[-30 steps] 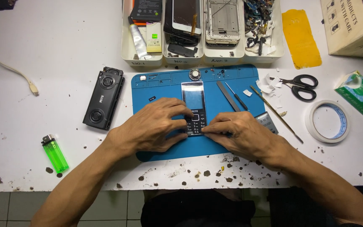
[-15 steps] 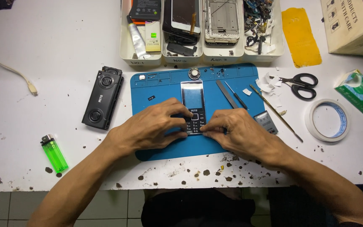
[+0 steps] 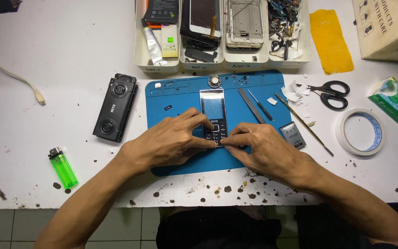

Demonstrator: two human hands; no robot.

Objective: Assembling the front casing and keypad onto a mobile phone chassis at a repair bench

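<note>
Nearest, the left hand (image 3: 169, 143) and right hand (image 3: 263, 150) pinch the keypad end of a black keypad phone (image 3: 213, 115) lying flat on the blue repair mat (image 3: 180, 99). At nine o'clock sits a black speaker (image 3: 115, 107); at three, a small battery (image 3: 293, 135). At twelve, white parts trays (image 3: 156, 64).

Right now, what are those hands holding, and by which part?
Both the left hand and right hand pinch the black keypad phone at its lower keypad end.
</note>
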